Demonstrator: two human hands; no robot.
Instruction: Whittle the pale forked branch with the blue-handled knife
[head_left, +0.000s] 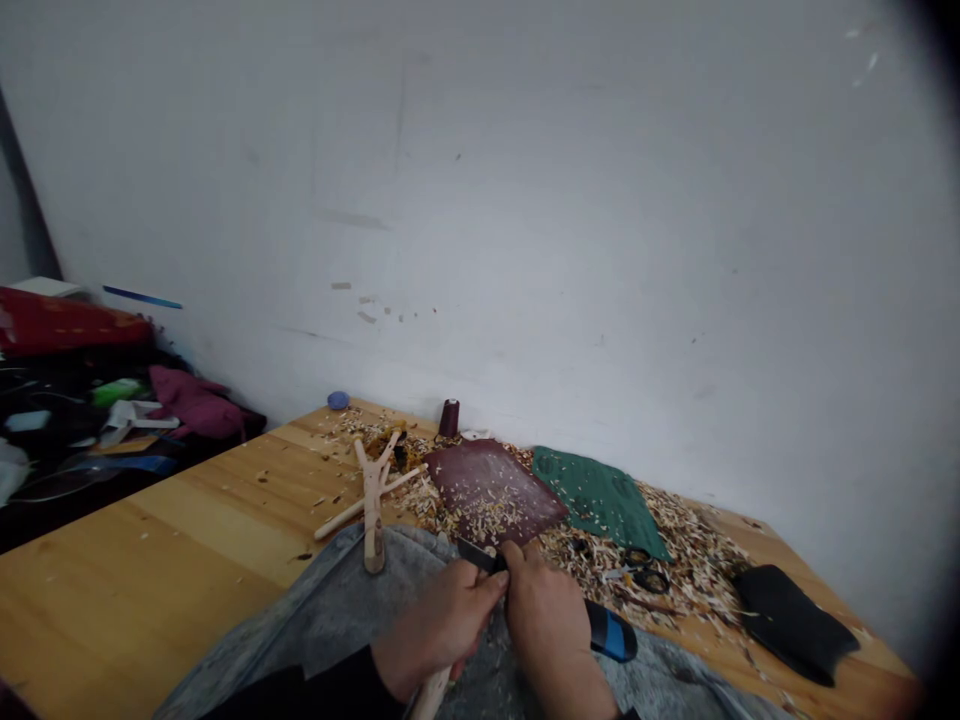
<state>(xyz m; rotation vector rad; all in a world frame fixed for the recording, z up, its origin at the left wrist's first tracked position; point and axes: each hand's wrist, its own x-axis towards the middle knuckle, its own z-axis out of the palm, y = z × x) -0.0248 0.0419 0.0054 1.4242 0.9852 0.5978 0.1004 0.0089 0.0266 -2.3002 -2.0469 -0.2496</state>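
My right hand (547, 610) is closed around a knife (613, 632) with a black and blue handle, its dark blade pointing left over my lap. Closed on a pale, peeled wooden stick (430, 694) is my left hand (446, 612), its thumb against the back of the blade. Both hands are touching above a grey cloth (315, 620) spread over my lap. Beyond my left hand lies a Y-shaped forked piece of peeled wood (373, 505), its lower end over the cloth. My fingers hide the stick's far end and where the edge meets it.
Wood shavings (697, 550) cover the table (150, 540) around a maroon sheet (487, 485), a green sheet (600, 495) and black scissors (646, 575). A black sheath-like piece (795, 620) lies right. A thread spool (448, 418) stands by the wall. Piled items (195, 400) lie left.
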